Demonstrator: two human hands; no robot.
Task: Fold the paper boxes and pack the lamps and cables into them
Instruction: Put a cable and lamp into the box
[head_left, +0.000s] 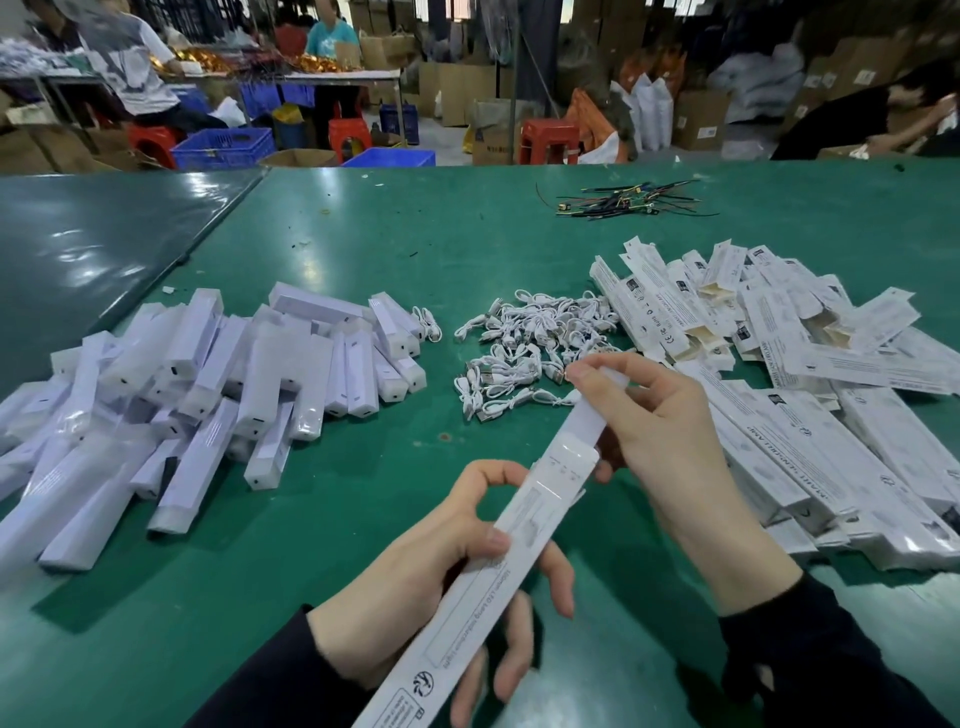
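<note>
My left hand (441, 587) grips a long white printed paper box (467, 603) near its middle, tilted up to the right over the green table (363, 249). A white lamp (587, 410) sticks out of the box's open upper end. My right hand (670, 436) holds the lamp's far end, fingers curled round it. A heap of wrapped white lamps (208, 384) lies at the left. A pile of coiled white cables (535, 348) sits in the middle. Flat and half-folded boxes (779, 374) are heaped at the right.
A bundle of dark and coloured wires (628, 202) lies far back on the table. Beyond the table edge stand blue crates (223, 148), red stools (548, 140), cardboard cartons and several people at other benches.
</note>
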